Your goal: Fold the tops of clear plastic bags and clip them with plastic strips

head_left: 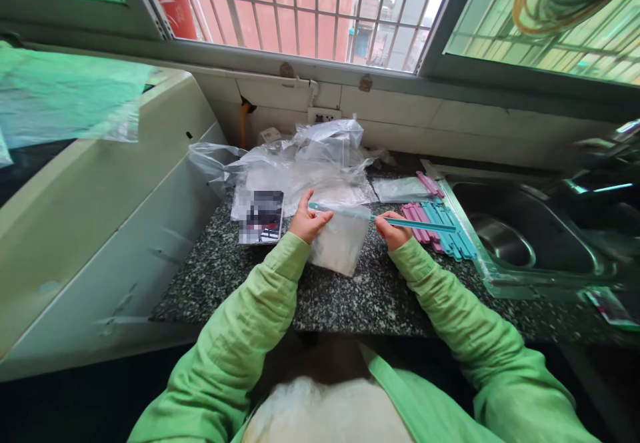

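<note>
My left hand (311, 218) is at the top left corner of a clear plastic bag (340, 246), its thumb and fingers pinched at the bag's edge where a bit of teal shows. The bag hangs flat over the speckled counter, and what is in it, if anything, cannot be made out. Near the bag's top right corner, my right hand (393, 229) is closed on a teal bag sealing clip (425, 225). This long thin strip sticks out to the right past the fingers, and its left end meets the bag's top edge.
Pink clips (420, 224) and teal clips (453, 233) lie right of my hand, beside a metal sink (540, 229). Crumpled clear plastic bags (310, 163) are heaped behind. A picture card or phone (267, 216) lies left. A pale appliance (165, 183) borders the granite counter (360, 306).
</note>
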### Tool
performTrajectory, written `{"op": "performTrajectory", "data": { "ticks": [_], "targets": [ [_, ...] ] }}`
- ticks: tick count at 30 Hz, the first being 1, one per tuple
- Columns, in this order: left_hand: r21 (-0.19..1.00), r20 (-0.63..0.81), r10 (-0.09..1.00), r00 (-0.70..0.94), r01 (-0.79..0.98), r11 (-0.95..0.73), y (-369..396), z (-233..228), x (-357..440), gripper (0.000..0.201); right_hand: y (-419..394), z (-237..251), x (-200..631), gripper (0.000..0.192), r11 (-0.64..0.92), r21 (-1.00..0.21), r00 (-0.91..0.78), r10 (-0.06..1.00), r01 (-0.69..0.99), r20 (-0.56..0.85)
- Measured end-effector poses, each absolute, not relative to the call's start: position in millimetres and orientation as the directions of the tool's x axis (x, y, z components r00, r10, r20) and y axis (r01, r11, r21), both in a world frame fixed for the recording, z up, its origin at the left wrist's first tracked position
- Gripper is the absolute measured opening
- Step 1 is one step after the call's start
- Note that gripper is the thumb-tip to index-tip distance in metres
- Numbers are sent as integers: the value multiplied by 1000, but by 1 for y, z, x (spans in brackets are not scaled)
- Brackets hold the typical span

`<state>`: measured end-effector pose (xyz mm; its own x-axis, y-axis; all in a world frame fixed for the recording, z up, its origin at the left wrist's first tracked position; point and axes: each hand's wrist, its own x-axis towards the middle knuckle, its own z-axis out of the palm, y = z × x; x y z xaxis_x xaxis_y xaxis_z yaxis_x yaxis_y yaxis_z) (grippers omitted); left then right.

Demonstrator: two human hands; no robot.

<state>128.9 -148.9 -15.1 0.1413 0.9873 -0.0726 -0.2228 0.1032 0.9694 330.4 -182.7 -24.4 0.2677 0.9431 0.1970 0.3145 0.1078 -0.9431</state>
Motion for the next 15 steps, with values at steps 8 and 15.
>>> {"op": "performTrajectory", "data": {
  "ticks": [8,15],
  "targets": [
    [891,-202,965,166,-378,252,-148,-14,137,83,-183,-26,328,24,107,-948,272,943,301,193],
    [903,-185,963,194,-353,245,-145,-25,138,39,-184,-25,325,27,99,-944,263,946,314,187]
  ]
}}
